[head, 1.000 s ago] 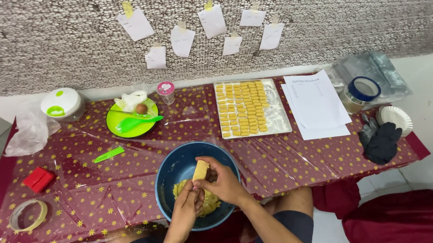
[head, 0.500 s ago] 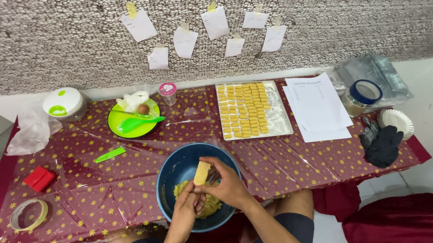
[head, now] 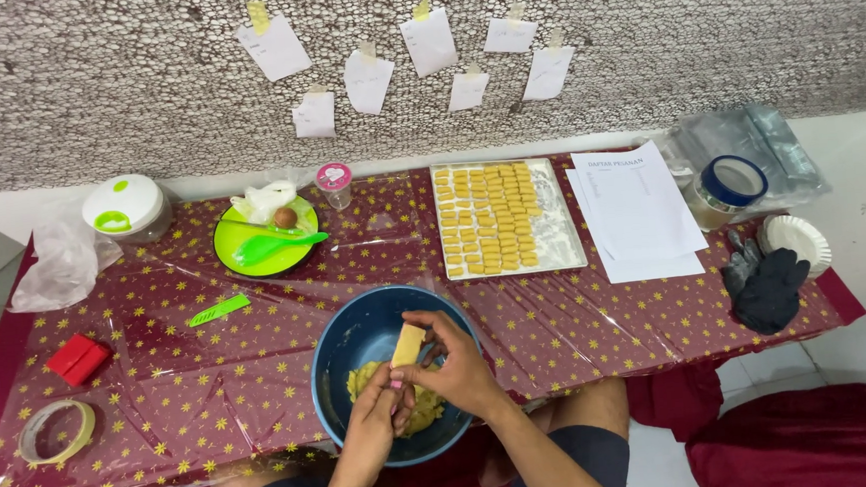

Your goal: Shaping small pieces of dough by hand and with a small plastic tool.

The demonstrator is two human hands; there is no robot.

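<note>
**Both hands shaping dough over the blue bowl**

Fingers (head: 423, 366) of the right hand (head: 458, 374) are closed around a pale yellow dough block (head: 407, 344), held upright above the blue bowl (head: 344, 344). The left hand (head: 372, 433) is curled just below it, fingertips touching the block's lower end. More yellow dough (head: 423, 412) lies in the bowl's bottom. At 12 o'clock from the bowl, well apart, a tray (head: 558, 228) carries rows of small yellow pieces. At 10 o'clock sits a green plate (head: 242, 257) with a green spoon. White papers (head: 634, 211) lie at 2 o'clock on the star-patterned table (head: 160, 370).
</note>
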